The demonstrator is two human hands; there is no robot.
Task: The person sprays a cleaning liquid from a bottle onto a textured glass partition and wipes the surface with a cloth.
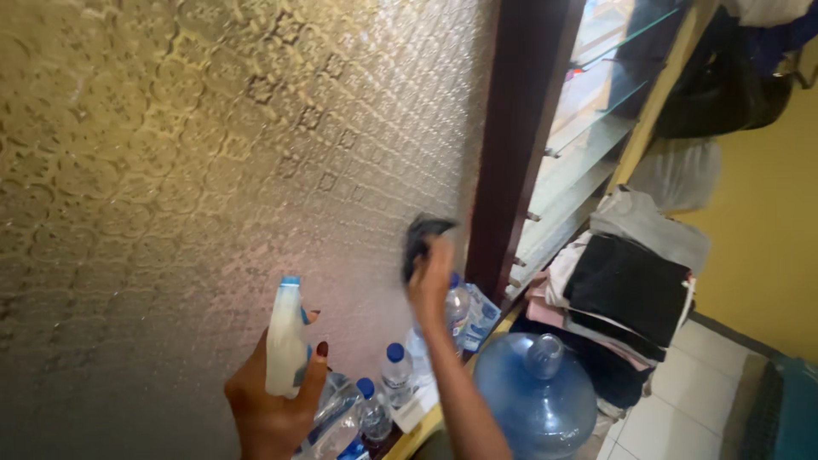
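Nearest, low in the view, the left hand [271,400] is closed around a white spray bottle [285,339] with a blue top, held upright; the fingers wrap its lower half and a dark-painted thumbnail shows at its right side. Just beyond and below it, a cluster of small clear plastic bottles [375,400] with blue caps stands on a narrow yellow-edged surface [417,430] that runs along the foot of the glass. Two of them carry blue and white labels around the middle; one more bottle [457,308] stands farther along the same edge, beside a pale blue and white packet [482,313] leaning at the base of the dark wooden frame [520,145].

To the right of that edge, on the tiled floor [690,400], sits a large round blue water jug [535,396], its neck pointing up.

The right hand [431,274] reaches up past the bottles, its fingers bunched over a dark cloth [420,238] pressed flat against the patterned frosted glass panel [213,153], near the panel's lower right corner by the frame.

Farther right, a stack of folded clothes [626,285] in black, white and pink lies against the yellow wall [767,247]. Beyond the frame, glass louvre slats [588,128] slope upward, and dark bags [724,85] hang at the top right.
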